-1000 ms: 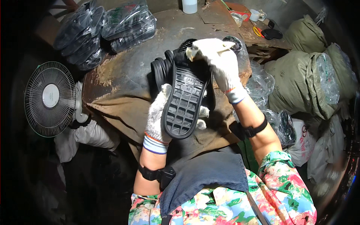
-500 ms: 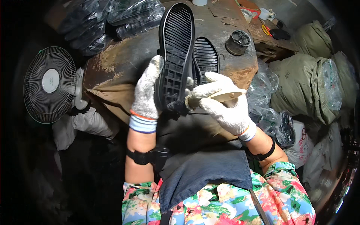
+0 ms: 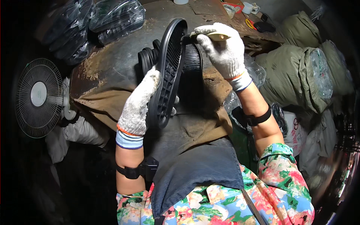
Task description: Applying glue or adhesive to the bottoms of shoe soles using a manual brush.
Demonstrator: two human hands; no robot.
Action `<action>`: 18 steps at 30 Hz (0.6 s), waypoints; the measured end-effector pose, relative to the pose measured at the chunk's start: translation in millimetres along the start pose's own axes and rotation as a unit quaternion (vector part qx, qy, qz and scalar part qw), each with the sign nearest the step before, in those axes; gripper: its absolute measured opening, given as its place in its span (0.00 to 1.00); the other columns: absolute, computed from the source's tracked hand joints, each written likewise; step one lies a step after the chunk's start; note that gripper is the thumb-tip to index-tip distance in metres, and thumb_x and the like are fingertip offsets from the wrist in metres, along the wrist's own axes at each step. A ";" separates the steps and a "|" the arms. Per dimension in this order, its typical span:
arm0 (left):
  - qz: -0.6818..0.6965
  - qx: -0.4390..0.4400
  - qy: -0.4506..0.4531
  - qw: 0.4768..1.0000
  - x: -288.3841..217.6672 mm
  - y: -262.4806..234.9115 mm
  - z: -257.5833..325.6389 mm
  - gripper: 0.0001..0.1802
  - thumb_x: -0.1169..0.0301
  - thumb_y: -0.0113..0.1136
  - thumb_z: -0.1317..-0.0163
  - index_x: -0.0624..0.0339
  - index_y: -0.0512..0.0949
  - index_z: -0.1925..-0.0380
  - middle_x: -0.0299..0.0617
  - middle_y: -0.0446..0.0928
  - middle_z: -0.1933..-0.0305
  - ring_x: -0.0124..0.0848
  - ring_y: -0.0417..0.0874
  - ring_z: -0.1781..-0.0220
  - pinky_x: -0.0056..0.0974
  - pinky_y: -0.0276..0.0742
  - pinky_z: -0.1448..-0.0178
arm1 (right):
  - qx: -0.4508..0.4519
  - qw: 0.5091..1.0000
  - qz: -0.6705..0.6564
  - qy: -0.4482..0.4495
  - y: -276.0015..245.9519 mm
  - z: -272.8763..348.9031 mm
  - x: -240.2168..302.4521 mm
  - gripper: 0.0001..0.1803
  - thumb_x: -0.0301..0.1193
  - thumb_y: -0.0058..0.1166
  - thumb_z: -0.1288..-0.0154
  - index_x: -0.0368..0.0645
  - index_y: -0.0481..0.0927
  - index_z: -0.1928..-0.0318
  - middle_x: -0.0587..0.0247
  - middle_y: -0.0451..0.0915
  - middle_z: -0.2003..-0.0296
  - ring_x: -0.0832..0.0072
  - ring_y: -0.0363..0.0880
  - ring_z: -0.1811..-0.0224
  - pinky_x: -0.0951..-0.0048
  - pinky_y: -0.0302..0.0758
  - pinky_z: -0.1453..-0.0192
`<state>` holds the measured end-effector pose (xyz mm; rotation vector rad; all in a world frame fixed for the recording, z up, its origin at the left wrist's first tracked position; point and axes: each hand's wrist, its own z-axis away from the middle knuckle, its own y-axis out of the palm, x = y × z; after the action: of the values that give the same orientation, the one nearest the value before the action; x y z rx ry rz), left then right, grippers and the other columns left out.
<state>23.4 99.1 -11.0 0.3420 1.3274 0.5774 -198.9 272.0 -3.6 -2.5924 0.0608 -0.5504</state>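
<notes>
Right hand has risen to upper centre, fingers closed round a pale-handled brush; left hand, partly curled, grips a black sole mid-frame.

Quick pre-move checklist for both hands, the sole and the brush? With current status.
1. Left hand grips sole: ok, held up at a tilt.
2. Right hand holds brush: ok, by its pale handle.
3. Both hands gloved: ok.
4. Brush touching sole: cannot tell; its dark tip is close beside the upper rim.
5. Other soles well apart from the held one: not ok, they're directly behind it in view.
</notes>
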 end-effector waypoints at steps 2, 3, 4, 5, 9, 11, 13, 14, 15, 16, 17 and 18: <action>0.033 0.017 -0.004 0.999 4.3 -5.3 4.1 0.31 0.52 0.48 0.19 0.57 0.64 0.25 0.54 0.80 0.38 0.48 0.90 0.54 0.54 0.92 0.58 | -0.027 0.994 0.060 -0.084 0.2 7.1 9.6 0.05 0.33 0.69 0.38 0.53 0.90 0.62 0.65 0.89 0.67 0.61 0.86 0.63 0.63 0.81 0.52; 0.102 0.011 -0.011 0.995 11.9 -15.0 10.1 0.30 0.52 0.47 0.18 0.57 0.62 0.25 0.55 0.80 0.39 0.52 0.90 0.53 0.56 0.92 0.58 | -0.018 0.995 0.041 -0.088 7.2 14.3 18.8 0.05 0.33 0.70 0.40 0.53 0.90 0.62 0.65 0.89 0.67 0.60 0.85 0.64 0.60 0.80 0.51; 0.120 0.009 -0.010 0.993 17.3 -16.5 5.4 0.30 0.52 0.47 0.18 0.56 0.62 0.25 0.56 0.80 0.39 0.53 0.90 0.53 0.57 0.92 0.57 | 0.005 0.997 0.046 -0.068 6.0 16.4 16.4 0.06 0.32 0.70 0.40 0.53 0.90 0.62 0.65 0.88 0.67 0.60 0.84 0.65 0.61 0.80 0.53; 0.139 0.003 -0.018 0.990 23.0 -13.1 8.6 0.30 0.52 0.47 0.18 0.56 0.62 0.25 0.56 0.80 0.39 0.54 0.89 0.52 0.58 0.92 0.56 | 0.030 0.998 0.048 -0.038 1.6 19.9 18.8 0.06 0.32 0.70 0.41 0.53 0.90 0.62 0.65 0.88 0.68 0.60 0.83 0.67 0.61 0.80 0.55; 0.185 0.000 -0.044 0.982 24.5 -7.6 5.9 0.34 0.48 0.45 0.18 0.65 0.65 0.27 0.61 0.78 0.37 0.59 0.89 0.52 0.61 0.92 0.55 | 0.003 0.991 0.115 -0.073 13.9 -19.0 0.0 0.06 0.34 0.70 0.42 0.50 0.89 0.64 0.63 0.86 0.71 0.61 0.82 0.68 0.62 0.79 0.60; 0.219 0.028 -0.048 0.974 19.9 -0.6 4.2 0.36 0.46 0.41 0.18 0.67 0.64 0.27 0.64 0.75 0.34 0.62 0.87 0.49 0.65 0.90 0.52 | -0.023 0.989 0.098 -0.108 23.0 -31.3 2.1 0.07 0.35 0.70 0.42 0.50 0.89 0.64 0.61 0.84 0.73 0.60 0.83 0.68 0.61 0.79 0.60; 0.288 0.086 -0.048 0.953 13.8 6.2 -0.7 0.41 0.42 0.35 0.18 0.71 0.62 0.26 0.69 0.69 0.28 0.68 0.84 0.43 0.72 0.86 0.47 | 0.000 0.991 0.092 -0.096 32.9 -38.3 1.2 0.07 0.35 0.70 0.41 0.50 0.89 0.64 0.62 0.85 0.72 0.60 0.83 0.68 0.61 0.79 0.60; 0.326 0.104 -0.057 0.938 15.1 4.2 -6.3 0.44 0.40 0.32 0.19 0.71 0.60 0.24 0.70 0.65 0.25 0.71 0.81 0.39 0.75 0.82 0.43 | 0.031 0.992 0.097 -0.076 37.5 -39.8 0.5 0.08 0.36 0.69 0.39 0.49 0.90 0.62 0.62 0.88 0.67 0.59 0.85 0.64 0.62 0.81 0.56; 0.345 0.112 -0.040 0.931 17.5 3.8 -9.8 0.43 0.41 0.34 0.19 0.70 0.59 0.23 0.69 0.65 0.24 0.71 0.81 0.38 0.75 0.82 0.43 | 0.031 0.992 0.091 -0.077 43.3 -38.3 2.7 0.08 0.36 0.69 0.39 0.49 0.90 0.62 0.62 0.88 0.67 0.59 0.85 0.64 0.62 0.81 0.56; 0.332 0.094 -0.032 0.938 23.6 -4.8 -11.9 0.43 0.41 0.34 0.19 0.70 0.59 0.23 0.69 0.65 0.24 0.70 0.81 0.38 0.74 0.82 0.42 | 0.002 1.000 0.014 -0.022 49.5 -34.4 5.0 0.09 0.37 0.69 0.37 0.49 0.91 0.61 0.62 0.89 0.64 0.60 0.87 0.62 0.63 0.82 0.53; 0.318 0.073 -0.018 0.945 26.7 -13.3 -12.7 0.43 0.41 0.35 0.19 0.70 0.59 0.23 0.69 0.65 0.24 0.70 0.81 0.38 0.74 0.82 0.42 | -0.025 0.997 -0.066 0.031 58.9 -31.7 6.8 0.10 0.38 0.68 0.36 0.48 0.91 0.59 0.62 0.90 0.62 0.60 0.88 0.59 0.65 0.83 0.50; 0.361 0.107 -0.028 0.926 25.1 -7.9 -10.1 0.43 0.41 0.35 0.19 0.69 0.58 0.22 0.69 0.64 0.23 0.69 0.80 0.37 0.74 0.81 0.41 | -0.037 0.980 -0.171 0.094 61.2 -22.9 8.4 0.11 0.38 0.68 0.34 0.46 0.91 0.57 0.61 0.91 0.60 0.64 0.89 0.56 0.68 0.83 0.47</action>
<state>18.4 106.2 -37.8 1.0448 1.1902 1.0252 -196.8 206.5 -10.9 -2.6290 -0.3137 -0.9306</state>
